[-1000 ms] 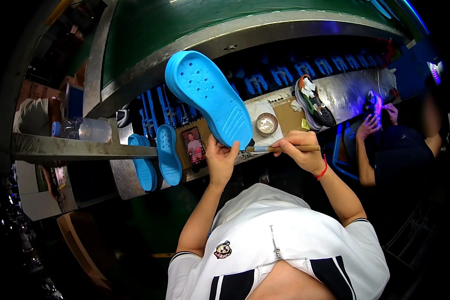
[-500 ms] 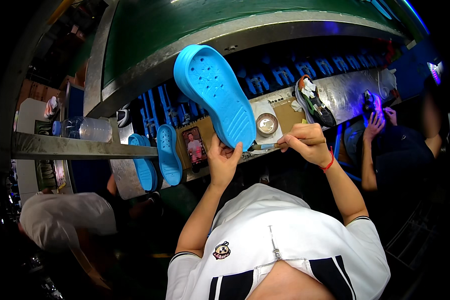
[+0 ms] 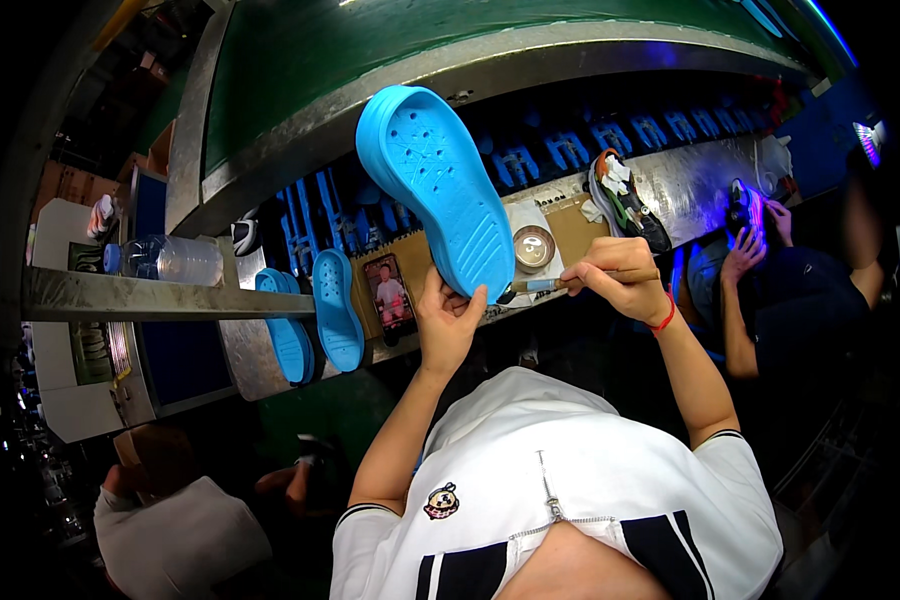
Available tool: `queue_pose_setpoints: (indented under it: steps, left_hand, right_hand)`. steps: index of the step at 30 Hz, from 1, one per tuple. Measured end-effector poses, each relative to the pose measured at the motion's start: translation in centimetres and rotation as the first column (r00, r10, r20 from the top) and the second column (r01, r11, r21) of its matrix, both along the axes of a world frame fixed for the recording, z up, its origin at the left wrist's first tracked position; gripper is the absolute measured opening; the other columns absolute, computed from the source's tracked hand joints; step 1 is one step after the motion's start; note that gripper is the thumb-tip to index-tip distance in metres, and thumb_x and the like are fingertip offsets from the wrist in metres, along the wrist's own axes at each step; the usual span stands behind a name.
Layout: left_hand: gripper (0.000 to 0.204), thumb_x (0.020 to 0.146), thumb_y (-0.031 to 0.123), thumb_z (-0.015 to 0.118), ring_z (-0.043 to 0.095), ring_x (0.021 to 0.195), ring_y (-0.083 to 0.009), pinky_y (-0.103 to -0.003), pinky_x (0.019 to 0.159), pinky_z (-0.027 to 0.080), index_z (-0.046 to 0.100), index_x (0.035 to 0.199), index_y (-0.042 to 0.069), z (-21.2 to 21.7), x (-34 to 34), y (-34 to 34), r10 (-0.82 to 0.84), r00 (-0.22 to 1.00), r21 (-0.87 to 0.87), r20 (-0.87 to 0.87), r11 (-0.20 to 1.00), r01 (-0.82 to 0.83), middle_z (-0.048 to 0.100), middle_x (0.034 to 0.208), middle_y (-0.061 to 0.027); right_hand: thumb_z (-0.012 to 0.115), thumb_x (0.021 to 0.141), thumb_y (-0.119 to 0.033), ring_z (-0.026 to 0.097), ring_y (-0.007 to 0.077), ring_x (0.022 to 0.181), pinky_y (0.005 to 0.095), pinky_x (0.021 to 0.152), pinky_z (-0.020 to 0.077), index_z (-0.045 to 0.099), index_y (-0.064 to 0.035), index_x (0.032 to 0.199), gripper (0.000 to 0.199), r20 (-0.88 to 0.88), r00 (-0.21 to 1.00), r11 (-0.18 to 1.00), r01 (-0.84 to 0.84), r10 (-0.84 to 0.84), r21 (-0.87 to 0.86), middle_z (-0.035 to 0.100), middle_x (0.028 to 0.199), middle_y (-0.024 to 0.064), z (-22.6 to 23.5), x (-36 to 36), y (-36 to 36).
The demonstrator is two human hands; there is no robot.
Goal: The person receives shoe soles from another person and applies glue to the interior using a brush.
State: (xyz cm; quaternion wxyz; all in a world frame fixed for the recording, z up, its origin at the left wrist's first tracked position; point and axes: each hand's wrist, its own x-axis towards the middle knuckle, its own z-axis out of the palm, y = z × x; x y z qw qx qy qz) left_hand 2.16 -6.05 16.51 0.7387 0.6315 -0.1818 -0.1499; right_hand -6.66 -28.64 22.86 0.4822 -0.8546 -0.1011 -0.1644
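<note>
My left hand [image 3: 448, 322] grips the near end of a large bright blue shoe sole [image 3: 460, 225], thumb on its face and fingers behind. The sole is raised and tilted, its holed and grooved inner face toward me. In my right hand [image 3: 622, 280] is a thin paintbrush [image 3: 542, 285], pinched between thumb and fingers. Its bristles are at the lower right edge of the sole; whether they touch cannot be made out. Just beyond the brush, a small round pot [image 3: 533, 248] of pale liquid stands on paper over cardboard [image 3: 575, 236].
More blue soles [image 3: 338, 310] lie on the bench at the left, beside a phone [image 3: 389, 295] showing a video. A dark multicoloured shoe [image 3: 630, 205] stands to the right. A metal rail [image 3: 160, 303] and a clear bottle [image 3: 175, 260] are at far left. Another person's hands [image 3: 745, 252] work at the right.
The sole has tilted and shifted slightly right. My right hand and the brush have moved a little up and right. At lower left, another person has moved down and to the right.
</note>
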Motion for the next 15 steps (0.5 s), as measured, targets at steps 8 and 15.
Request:
queue_pose_setpoints:
  steps: [8, 15]
  left_hand:
    - [0.035, 0.083, -0.001, 0.063, 0.064, 0.088, -0.0168, -0.027, 0.076, 0.054, 0.045, 0.113, -0.004, -0.1, 0.0, -0.2, -0.007, 1.0, 0.002, 0.006, 1.0, 0.007, 0.062, 0.1, -0.0148]
    - [0.038, 0.083, -0.001, 0.063, 0.064, 0.089, -0.0167, -0.027, 0.077, 0.054, 0.043, 0.116, -0.004, 0.2, 0.0, -0.5, 0.009, 1.0, -0.017, -0.015, 1.0, -0.009, 0.062, 0.1, -0.0147]
  right_hand:
    - [0.058, 0.082, -0.002, 0.06, 0.0146, 0.057, 0.0252, 0.053, 0.0446, 0.071, -0.0003, 0.078, 0.014, 0.021, 0.999, 0.999, -0.034, 0.034, 0.01, 0.067, 0.065, 0.0064, -0.2, 0.2, 0.3]
    - [0.057, 0.084, -0.004, 0.06, 0.0132, 0.058, 0.0261, 0.056, 0.045, 0.072, -0.001, 0.079, 0.016, -0.02, 0.999, 0.997, -0.04, 0.041, 0.071, 0.068, 0.068, 0.005, 0.1, 0.1, 1.3]
